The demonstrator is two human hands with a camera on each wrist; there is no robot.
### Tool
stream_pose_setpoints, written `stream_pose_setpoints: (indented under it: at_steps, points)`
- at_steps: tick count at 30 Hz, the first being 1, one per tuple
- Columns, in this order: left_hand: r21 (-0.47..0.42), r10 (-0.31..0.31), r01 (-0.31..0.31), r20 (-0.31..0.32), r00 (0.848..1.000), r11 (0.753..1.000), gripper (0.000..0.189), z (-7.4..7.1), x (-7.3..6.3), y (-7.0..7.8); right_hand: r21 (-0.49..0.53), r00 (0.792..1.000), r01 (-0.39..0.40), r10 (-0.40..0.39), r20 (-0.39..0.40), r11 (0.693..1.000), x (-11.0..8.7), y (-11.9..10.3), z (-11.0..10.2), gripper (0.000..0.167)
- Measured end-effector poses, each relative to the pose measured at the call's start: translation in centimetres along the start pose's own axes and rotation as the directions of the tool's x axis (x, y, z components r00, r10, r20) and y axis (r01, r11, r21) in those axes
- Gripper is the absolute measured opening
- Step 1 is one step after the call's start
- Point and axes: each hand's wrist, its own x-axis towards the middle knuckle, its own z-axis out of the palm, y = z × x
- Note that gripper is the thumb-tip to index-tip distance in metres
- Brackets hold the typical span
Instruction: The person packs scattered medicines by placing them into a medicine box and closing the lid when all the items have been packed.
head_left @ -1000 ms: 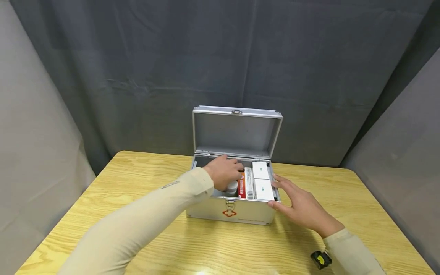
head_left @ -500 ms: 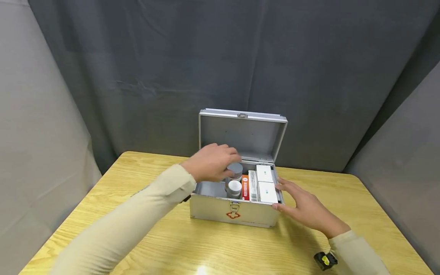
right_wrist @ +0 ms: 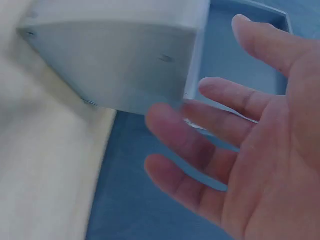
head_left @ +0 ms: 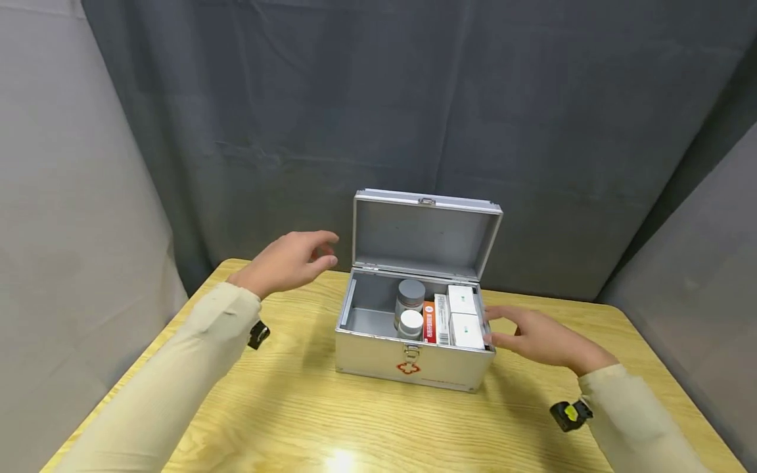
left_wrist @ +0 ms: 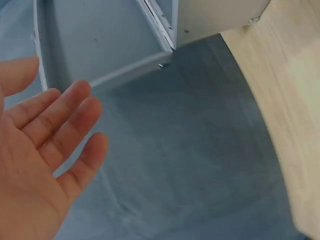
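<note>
A silver first-aid box stands on the table with its lid raised at the back. Inside, a grey-capped bottle stands behind a white-capped bottle. To their right come a red and white carton, a narrow white carton and two white boxes. My left hand hovers left of the raised lid, fingers loose and holding nothing; the left wrist view shows its palm bare. Beside the box's right wall is my right hand, its fingertips close to the rim and fingers spread.
The wooden table extends on both sides of the box. A dark grey curtain hangs behind it, with light panels at the sides. Each wrist wears a small black device.
My left hand has come out of the box and moved left, baring the two bottles and the left part of the interior. The right hand has stayed at the right wall.
</note>
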Motion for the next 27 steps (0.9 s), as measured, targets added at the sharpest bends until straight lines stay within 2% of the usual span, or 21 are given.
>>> stream_pose_setpoints:
  at_steps: [4,7,9,11,13,14,17,20,23,25,27]
  points:
    - [-0.077,-0.084,0.082,-0.011,0.996,0.994,0.047,0.6,0.5,-0.8,-0.026,0.994,-0.078,0.080,0.070,0.997,0.9,-0.6,-2.6,0.054]
    - [-0.081,-0.113,0.110,-0.035,0.993,0.991,0.046,1.0,1.0,-0.7,-0.052,0.983,-0.145,0.150,0.102,0.988,1.6,-0.8,-4.7,0.054]
    - [-0.074,-0.116,0.111,-0.059,0.992,0.991,0.045,1.2,1.6,-0.6,-0.063,0.982,-0.165,0.169,0.081,0.984,2.0,-0.6,-6.1,0.053]
    - [-0.107,-0.129,0.122,-0.064,0.990,0.987,0.045,1.2,2.3,-0.7,-0.067,0.983,-0.174,0.177,0.042,0.982,2.5,-0.2,-7.2,0.056]
    - [-0.175,-0.156,0.144,-0.056,0.986,0.974,0.045,1.2,3.2,-1.2,-0.055,0.981,-0.188,0.190,0.028,0.981,3.0,0.2,-8.2,0.059]
    - [-0.225,-0.181,0.167,-0.044,0.982,0.960,0.045,1.1,3.6,-1.5,-0.051,0.980,-0.195,0.197,0.042,0.980,3.3,0.3,-8.6,0.061]
    - [-0.380,-0.286,0.257,-0.022,0.958,0.889,0.048,0.6,5.3,-1.9,-0.042,0.971,-0.218,0.222,0.092,0.975,4.5,0.0,-10.0,0.065]
    - [-0.471,-0.393,0.332,-0.035,0.919,0.817,0.054,0.0,6.9,-1.4,-0.040,0.973,-0.225,0.227,0.049,0.973,5.8,-1.0,-11.2,0.066]
    - [-0.486,-0.461,0.376,-0.065,0.885,0.789,0.063,-0.5,8.2,-0.5,-0.028,0.972,-0.229,0.227,-0.065,0.973,7.0,-2.0,-12.1,0.070]
    - [-0.488,-0.488,0.397,-0.069,0.870,0.777,0.068,-0.8,8.9,0.1,-0.013,0.964,-0.238,0.235,-0.124,0.971,7.4,-2.4,-12.4,0.075]
    - [-0.483,-0.502,0.412,-0.068,0.862,0.773,0.071,-0.8,9.3,0.6,0.013,0.957,-0.245,0.243,-0.155,0.970,7.6,-2.5,-12.5,0.078]
